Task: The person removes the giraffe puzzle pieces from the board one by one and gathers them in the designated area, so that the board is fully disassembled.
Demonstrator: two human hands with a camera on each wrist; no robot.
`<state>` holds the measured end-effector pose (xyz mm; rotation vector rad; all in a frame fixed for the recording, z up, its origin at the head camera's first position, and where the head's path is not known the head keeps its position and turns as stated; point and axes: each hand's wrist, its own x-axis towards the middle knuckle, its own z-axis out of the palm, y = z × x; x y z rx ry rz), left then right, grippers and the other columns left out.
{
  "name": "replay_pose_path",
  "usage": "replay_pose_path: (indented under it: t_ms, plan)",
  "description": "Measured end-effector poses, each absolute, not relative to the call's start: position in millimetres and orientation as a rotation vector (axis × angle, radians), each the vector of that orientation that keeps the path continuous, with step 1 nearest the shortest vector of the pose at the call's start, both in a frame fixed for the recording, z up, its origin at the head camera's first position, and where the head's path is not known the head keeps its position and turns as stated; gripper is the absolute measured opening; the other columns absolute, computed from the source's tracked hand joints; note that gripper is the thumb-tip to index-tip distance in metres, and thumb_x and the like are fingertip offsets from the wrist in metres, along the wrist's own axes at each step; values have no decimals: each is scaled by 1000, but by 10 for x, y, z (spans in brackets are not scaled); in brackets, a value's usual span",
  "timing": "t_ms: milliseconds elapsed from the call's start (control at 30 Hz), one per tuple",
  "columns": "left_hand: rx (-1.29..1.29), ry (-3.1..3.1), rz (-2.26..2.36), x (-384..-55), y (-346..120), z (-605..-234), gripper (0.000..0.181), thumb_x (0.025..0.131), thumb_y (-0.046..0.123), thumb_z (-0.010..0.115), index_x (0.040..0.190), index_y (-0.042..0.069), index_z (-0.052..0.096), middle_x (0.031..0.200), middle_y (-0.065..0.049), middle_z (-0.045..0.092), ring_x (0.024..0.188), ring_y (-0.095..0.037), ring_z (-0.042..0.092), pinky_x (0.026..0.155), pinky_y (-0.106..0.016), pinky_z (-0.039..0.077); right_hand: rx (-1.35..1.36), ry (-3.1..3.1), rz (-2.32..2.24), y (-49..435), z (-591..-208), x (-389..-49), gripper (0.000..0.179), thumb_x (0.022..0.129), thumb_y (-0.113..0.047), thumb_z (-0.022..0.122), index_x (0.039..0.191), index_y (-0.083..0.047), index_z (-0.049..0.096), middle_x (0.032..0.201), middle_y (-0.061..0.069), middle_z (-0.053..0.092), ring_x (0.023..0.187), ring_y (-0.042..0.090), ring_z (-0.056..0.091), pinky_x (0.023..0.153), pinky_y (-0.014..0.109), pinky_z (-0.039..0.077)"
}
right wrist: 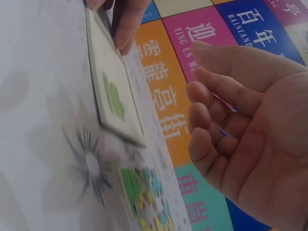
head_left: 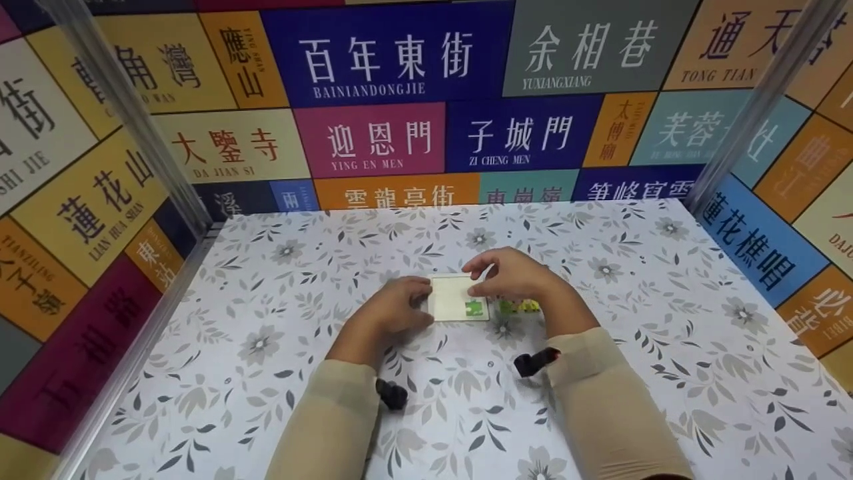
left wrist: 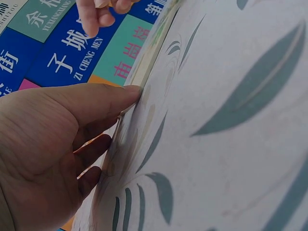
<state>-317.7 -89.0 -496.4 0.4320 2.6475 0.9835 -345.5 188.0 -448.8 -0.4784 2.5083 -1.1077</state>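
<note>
A shallow cream puzzle tray (head_left: 450, 293) lies flat on the table, with one green jigsaw piece (head_left: 474, 309) in its near right corner. My left hand (head_left: 398, 305) grips the tray's left side, thumb at the near corner and fingers toward the far one. In the left wrist view the thumb (left wrist: 126, 95) presses on the tray's edge. My right hand (head_left: 512, 275) is held above the tray's right part, fingers loosely bent; the right wrist view shows nothing between them. Beside the tray, partly behind the right hand, a small printed jigsaw group (right wrist: 147, 197) in green, yellow and blue lies on the table.
A white cloth with grey leaves and flowers covers the table (head_left: 266, 400). Sign-printed panels (head_left: 373, 60) rise behind and on both sides, with clear corner posts (head_left: 753, 100). Small black wrist cameras (head_left: 392, 395) sit at both cuffs.
</note>
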Motion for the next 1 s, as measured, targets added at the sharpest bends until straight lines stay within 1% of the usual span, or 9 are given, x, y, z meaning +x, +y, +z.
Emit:
replay_pose_path:
  t_ms: [100,200,367,500,600,667,833,900,1000]
  plan:
    - [455,2657,966,-3182,-896,-4961,63,91,19,80,152,15,62,165,-1,51,157,-29,43,133,-47,32,-505,2502,-1108,1814,-4503,-3475,51,89,-33,88,136,-19,74,132,14,71,106,24,70,82,35,61]
    - [481,2666,963,-3183,-899,-4960,62,91,18,80,151,13,63,165,-3,52,156,-30,44,133,-47,33,-505,2499,-1107,1796,-4532,-3482,51,90,-31,88,136,-18,73,129,10,71,109,25,71,85,36,61]
    - [455,2657,967,-3177,-899,-4958,62,91,20,80,150,15,63,165,-1,51,157,-29,42,133,-48,31,-508,2503,-1112,1821,-4619,-3498,47,92,-28,85,136,-16,74,124,7,72,114,26,73,86,35,61]
    - [428,2646,964,-3179,-901,-4958,63,91,21,80,151,16,63,166,2,50,159,-28,40,134,-48,29,-501,2502,-1092,1836,-4677,-3498,44,92,-25,84,134,-15,75,122,7,73,110,24,73,84,34,61]
    - [433,2646,971,-3178,-905,-4956,63,91,20,80,152,16,62,166,1,50,159,-29,40,134,-48,29,-500,2504,-1065,1839,-4713,-3498,42,91,-23,85,132,-15,76,123,8,73,108,23,71,83,34,59]
    - [436,2650,980,-3173,-904,-4955,63,90,19,80,151,15,63,165,1,51,159,-29,41,134,-47,29,-504,2509,-1044,1837,-4733,-3495,42,90,-21,86,130,-16,76,123,8,74,109,24,69,86,36,59]
    - [432,2673,979,-3162,-890,-4959,63,90,19,82,150,13,64,165,1,52,159,-27,40,135,-46,28,-499,2528,-961,1836,-4783,-3492,43,86,-15,86,128,-17,77,123,4,76,115,24,67,101,43,56]
    - [428,2676,976,-3161,-887,-4961,63,90,19,82,150,13,64,165,1,52,160,-27,39,135,-45,27,-495,2534,-928,1834,-4797,-3497,44,83,-13,86,127,-16,77,124,4,76,115,24,67,104,44,54]
    - [423,2672,987,-3161,-887,-4968,63,89,19,82,150,13,64,165,1,52,159,-27,40,135,-45,28,-474,2528,-909,1827,-4806,-3502,46,82,-10,87,126,-15,77,125,4,76,115,24,67,105,45,54]
